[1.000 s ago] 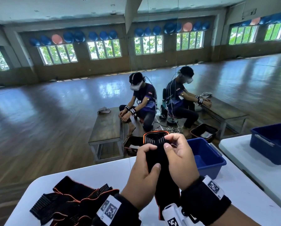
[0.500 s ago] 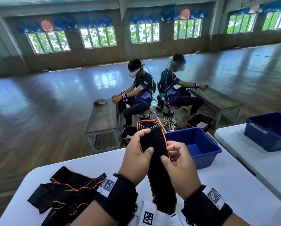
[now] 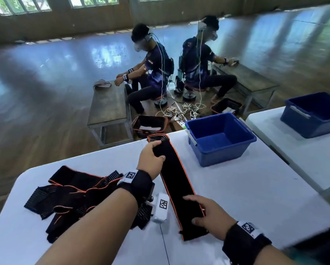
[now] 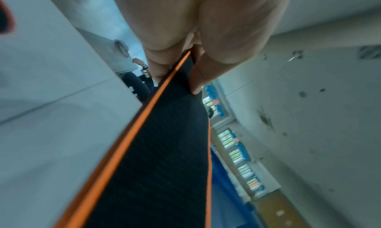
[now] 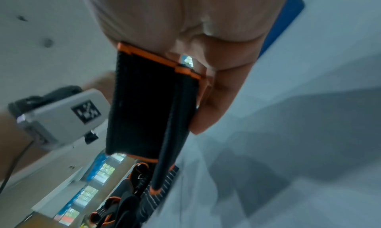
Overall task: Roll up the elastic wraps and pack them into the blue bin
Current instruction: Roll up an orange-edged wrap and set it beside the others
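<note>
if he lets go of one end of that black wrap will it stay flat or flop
Probably flop: the black wrap is thin fabric, stretched out only between the left hand and right hand. The wraps in the pile lie crumpled and limp. It looks light and unlikely to slide far on the table.

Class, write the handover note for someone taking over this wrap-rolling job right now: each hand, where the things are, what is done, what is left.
Left hand: grips the far end of the stretched wrap.
Right hand: grips its near end; the wrap is pulled straight over the white table.
Pile of unrolled wraps: on the table, left of the left arm.
Blue bin: far right on the table, no wraps seen inside.
Done: one wrap straightened.
Left: roll it, bin it, then the pile.
</note>
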A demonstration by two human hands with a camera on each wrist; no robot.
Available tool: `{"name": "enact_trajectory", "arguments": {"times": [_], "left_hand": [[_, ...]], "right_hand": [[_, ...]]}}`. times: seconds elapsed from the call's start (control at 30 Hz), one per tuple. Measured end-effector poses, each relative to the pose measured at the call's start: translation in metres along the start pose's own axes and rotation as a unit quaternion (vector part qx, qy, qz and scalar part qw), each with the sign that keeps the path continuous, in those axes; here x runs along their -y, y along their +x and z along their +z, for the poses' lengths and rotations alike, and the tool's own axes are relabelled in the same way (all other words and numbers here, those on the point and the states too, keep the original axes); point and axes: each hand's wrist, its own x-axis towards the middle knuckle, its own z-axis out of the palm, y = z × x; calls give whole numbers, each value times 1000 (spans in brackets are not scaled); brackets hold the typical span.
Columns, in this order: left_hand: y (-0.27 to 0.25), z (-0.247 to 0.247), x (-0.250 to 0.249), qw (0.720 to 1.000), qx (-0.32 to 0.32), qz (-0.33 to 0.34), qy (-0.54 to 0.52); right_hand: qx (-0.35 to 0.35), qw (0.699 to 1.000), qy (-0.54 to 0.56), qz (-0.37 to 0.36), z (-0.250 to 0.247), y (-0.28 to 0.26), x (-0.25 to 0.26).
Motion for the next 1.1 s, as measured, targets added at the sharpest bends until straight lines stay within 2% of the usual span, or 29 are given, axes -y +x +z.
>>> {"name": "enact_trajectory", "arguments": {"times": [0.1,0.2,0.3,0.4,0.5,0.63,0.93,1.03,1.07,1.1], "left_hand": [[4,5,38,991,53,-35,113],[5,11,71,967,124,-57,213],[7,17,92,939,173,-61,290],[17,21,102,897,212,-46,385],[28,23,102,860,217,-35,460],[34,25,101,834,208,-23,511],[11,24,92,837,150,-10,527],[-14,11,89,873,140,74,461],[-26,6,86,888,168,106,416],[-42,3,84,891,213,131,379]], "right_hand": [[11,998,-5,64,6,-3,-16],[13,993,-36,108,14,-7,-32],[6,987,-96,129,20,-9,-40],[-15,979,-138,147,26,-9,-39],[-28,968,-179,171,34,-6,-39],[-40,961,-208,180,46,-2,-39],[-41,942,-274,191,54,-1,-27],[-48,938,-280,197,59,-3,-25],[-50,938,-279,200,60,-2,-24],[-51,937,-277,204,61,-2,-23]]}}
